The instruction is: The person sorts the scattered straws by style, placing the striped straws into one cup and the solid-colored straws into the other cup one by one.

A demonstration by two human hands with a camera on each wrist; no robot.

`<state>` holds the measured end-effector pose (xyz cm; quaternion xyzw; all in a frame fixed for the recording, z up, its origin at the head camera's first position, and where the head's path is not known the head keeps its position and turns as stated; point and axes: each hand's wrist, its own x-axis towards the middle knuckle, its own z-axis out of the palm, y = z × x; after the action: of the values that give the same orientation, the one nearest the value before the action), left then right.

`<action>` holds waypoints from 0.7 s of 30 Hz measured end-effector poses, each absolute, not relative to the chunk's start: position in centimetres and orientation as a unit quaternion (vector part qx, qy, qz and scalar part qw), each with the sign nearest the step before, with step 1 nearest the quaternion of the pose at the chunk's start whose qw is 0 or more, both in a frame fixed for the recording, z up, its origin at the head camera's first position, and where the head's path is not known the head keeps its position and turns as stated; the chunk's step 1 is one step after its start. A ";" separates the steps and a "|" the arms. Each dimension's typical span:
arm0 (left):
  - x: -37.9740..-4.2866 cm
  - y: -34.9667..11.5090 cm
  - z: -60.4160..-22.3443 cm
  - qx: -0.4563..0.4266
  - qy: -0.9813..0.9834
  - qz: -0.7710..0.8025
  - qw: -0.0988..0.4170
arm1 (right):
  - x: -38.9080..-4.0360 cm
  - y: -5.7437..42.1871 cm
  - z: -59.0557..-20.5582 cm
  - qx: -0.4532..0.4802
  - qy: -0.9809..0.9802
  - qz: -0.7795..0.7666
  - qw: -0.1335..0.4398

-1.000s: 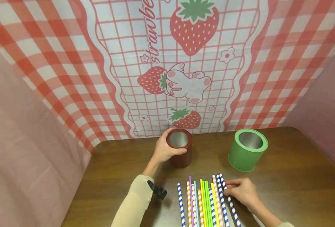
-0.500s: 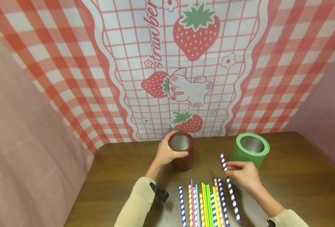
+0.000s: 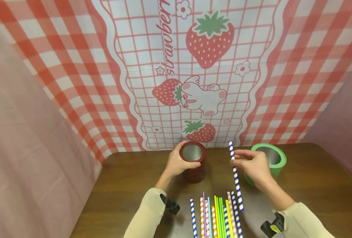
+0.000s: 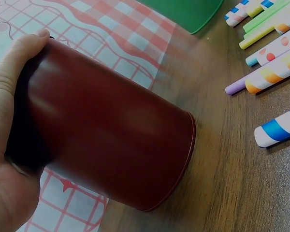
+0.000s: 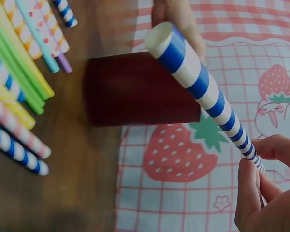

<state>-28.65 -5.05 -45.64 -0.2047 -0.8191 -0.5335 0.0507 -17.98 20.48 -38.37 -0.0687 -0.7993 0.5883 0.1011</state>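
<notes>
My left hand (image 3: 177,161) grips the upper part of a dark red can (image 3: 195,172), thumb across its near side; the can stands upright on the table, its mouth facing up. Between thumb and fingers, my right hand (image 3: 254,165) pinches a blue-and-white striped paper straw (image 3: 236,180) near its upper end, lifted off the table. In the right wrist view the straw (image 5: 203,87) slants past the red can (image 5: 140,92). Behind the right hand stands a green can (image 3: 278,170), partly hidden by it. The left wrist view shows the red can (image 4: 111,125) close up.
A row of straws (image 3: 220,215) in several colours and patterns lies on the brown wooden table (image 3: 128,178) near the front. A red-and-white strawberry cloth (image 3: 205,92) hangs behind the table. A pink curtain (image 3: 36,148) covers the left side.
My right hand has picked the striped straw up from the right end of the row and carried it up and away from me, before the green can. The left hand keeps its grip.
</notes>
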 end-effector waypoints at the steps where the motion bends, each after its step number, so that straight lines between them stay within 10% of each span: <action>1: -28.6 -5.1 -45.6 -0.206 -0.818 -0.535 0.050 | -18.1 20.4 -38.1 -0.067 -0.798 0.590 0.104; 21: -28.9 -5.2 -45.8 -0.228 -0.799 -0.553 0.063 | -20.2 17.2 -35.2 -0.025 -0.810 0.562 0.166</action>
<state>-28.86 -5.18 -45.77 -0.2280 -0.7987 -0.5532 0.0635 -20.24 17.23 -35.17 -0.0251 -0.8103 0.5616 0.1658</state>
